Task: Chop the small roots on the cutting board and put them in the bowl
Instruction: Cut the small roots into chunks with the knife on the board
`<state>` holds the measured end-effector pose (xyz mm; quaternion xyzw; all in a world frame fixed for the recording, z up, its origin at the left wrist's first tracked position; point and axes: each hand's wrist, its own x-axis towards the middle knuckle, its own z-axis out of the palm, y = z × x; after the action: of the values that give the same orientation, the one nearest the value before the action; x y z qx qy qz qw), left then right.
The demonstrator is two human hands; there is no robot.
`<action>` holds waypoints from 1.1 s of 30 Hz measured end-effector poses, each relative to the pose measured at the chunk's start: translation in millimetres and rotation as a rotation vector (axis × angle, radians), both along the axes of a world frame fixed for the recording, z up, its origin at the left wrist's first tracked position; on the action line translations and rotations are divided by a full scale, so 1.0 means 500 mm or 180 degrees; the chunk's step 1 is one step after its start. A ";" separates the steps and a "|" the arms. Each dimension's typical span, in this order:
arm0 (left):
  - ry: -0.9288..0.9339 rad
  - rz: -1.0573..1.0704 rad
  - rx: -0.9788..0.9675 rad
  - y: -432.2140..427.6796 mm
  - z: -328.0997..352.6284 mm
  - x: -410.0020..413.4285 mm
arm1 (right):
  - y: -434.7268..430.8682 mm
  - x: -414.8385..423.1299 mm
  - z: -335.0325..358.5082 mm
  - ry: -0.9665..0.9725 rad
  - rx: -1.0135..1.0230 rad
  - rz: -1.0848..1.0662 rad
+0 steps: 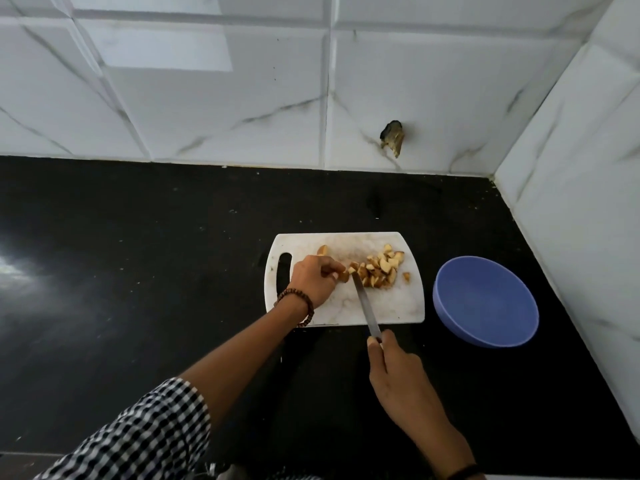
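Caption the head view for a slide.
Left hand holds a root piece, right hand slices with knife, bowl empty.

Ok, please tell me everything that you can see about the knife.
The knife has a narrow, straight blade that looks like grey metal. Its handle is hidden inside the right hand, which grips it. The blade lies slanted over the white cutting board, its tip at the chopped root pieces, beside the root that the left hand holds.
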<state>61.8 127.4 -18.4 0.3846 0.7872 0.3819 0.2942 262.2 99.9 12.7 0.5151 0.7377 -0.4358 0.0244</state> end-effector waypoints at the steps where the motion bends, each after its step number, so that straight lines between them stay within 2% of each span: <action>1: -0.0075 0.0020 0.0017 -0.001 -0.001 -0.002 | 0.003 -0.005 0.003 0.0025 0.0016 -0.0025; 5: -0.0157 0.0277 0.0096 -0.006 -0.003 -0.011 | 0.013 -0.039 0.007 0.0012 0.0187 0.0106; 9: 0.0175 0.0542 0.0101 -0.012 -0.007 -0.033 | 0.021 -0.068 -0.009 -0.0053 0.0319 0.0317; 16: 0.0621 0.0573 -0.0047 -0.008 -0.017 -0.075 | 0.061 -0.054 -0.017 -0.0254 0.0406 0.0024; 20: 0.0850 0.0362 -0.0111 0.011 -0.013 -0.078 | 0.079 -0.055 -0.012 -0.0243 0.0411 0.0066; 28: 0.1396 -0.0153 -0.0324 0.061 0.009 -0.077 | 0.096 -0.074 -0.010 0.0186 -0.0283 -0.0256; 33: 0.1286 -0.0222 -0.0099 0.056 0.001 -0.077 | 0.094 -0.083 -0.019 0.0397 -0.0287 -0.0360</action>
<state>23.2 155.6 -18.2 0.4759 0.8222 0.2743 0.1492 220.5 147.0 3.1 0.5262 0.6871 -0.5005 -0.0231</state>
